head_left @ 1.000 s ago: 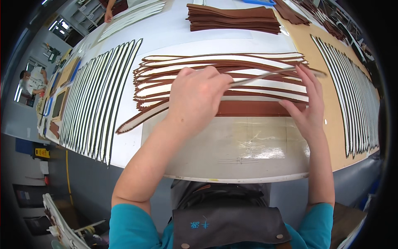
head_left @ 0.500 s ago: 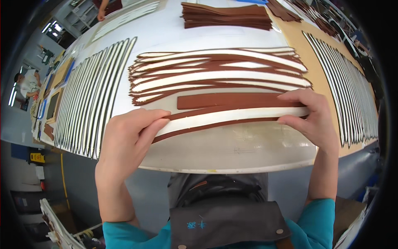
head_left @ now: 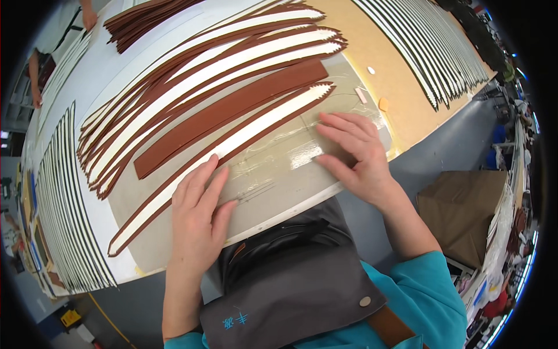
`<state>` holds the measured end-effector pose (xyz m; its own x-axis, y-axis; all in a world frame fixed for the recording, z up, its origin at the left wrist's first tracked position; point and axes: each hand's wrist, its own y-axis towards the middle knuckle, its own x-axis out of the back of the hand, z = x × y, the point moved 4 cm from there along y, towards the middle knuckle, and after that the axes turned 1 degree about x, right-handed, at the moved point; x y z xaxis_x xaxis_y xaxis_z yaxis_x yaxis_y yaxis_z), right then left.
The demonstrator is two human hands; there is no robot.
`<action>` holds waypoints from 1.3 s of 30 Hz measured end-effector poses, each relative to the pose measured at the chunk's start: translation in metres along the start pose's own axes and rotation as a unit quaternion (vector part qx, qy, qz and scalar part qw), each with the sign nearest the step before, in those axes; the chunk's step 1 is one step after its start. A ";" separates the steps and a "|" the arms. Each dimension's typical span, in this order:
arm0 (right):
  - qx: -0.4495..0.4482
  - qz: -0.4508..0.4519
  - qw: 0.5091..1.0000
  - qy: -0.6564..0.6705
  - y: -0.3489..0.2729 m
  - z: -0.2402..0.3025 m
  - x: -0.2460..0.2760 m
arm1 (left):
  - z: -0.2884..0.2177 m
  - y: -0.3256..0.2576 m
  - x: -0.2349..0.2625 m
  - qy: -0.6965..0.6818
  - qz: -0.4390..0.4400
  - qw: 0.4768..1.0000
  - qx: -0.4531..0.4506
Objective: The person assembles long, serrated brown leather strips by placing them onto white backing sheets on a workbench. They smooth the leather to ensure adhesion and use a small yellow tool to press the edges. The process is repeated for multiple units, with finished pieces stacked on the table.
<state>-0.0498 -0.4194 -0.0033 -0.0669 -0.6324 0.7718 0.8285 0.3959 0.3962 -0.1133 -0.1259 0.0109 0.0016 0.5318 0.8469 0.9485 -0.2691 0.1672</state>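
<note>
A long brown leather strip with a white band down its middle point(head_left: 273, 119) lies slantwise on the grey work board point(head_left: 267, 200). Its right end is toothed along the edges. My left hand point(head_left: 200, 206) is open, its fingertips at the lower edge of this strip near its middle. Fingers spread, my right hand point(head_left: 357, 154) is open and holds nothing, over the board's right part below the toothed end. Just beyond the banded strip is a plain brown strip point(head_left: 229, 116). Farther back is a pile of banded brown-and-white strips point(head_left: 247, 61).
Dark-edged white strips lie in rows at the left point(head_left: 72, 215) and far right point(head_left: 418, 49). A stack of brown strips point(head_left: 148, 20) is at the back. Small orange point(head_left: 383, 104) and pink pieces point(head_left: 361, 96) lie right of the board. Another person's hand point(head_left: 89, 20) shows at far left.
Both hands have let go of the banded strip, which now lies on the board. My right hand has drawn away from its end. The whole view has turned and shifted.
</note>
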 end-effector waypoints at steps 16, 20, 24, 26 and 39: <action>-0.030 0.051 0.995 -0.084 0.008 -0.025 0.015 | -0.009 0.017 -0.018 0.039 0.003 0.999 0.025; -0.041 -0.006 0.996 -0.078 -0.003 -0.039 0.021 | -0.016 0.024 -0.025 0.036 0.010 0.999 0.015; -0.057 -0.045 0.995 -0.066 -0.006 -0.043 0.019 | -0.019 0.026 -0.028 0.048 0.009 0.999 0.023; -0.073 -0.035 0.992 -0.095 -0.005 -0.039 0.020 | -0.019 0.024 -0.029 0.047 0.005 0.999 0.026; -0.109 0.024 0.985 -0.128 -0.006 -0.051 0.028 | -0.022 0.029 -0.033 0.062 0.017 0.998 0.023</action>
<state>-0.0281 -0.4730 -0.0093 -0.1403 -0.4172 0.8979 0.9321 0.2501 0.2619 -0.0931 -0.1689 -0.0013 -0.0020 0.4181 0.9084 0.9622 -0.2466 0.1156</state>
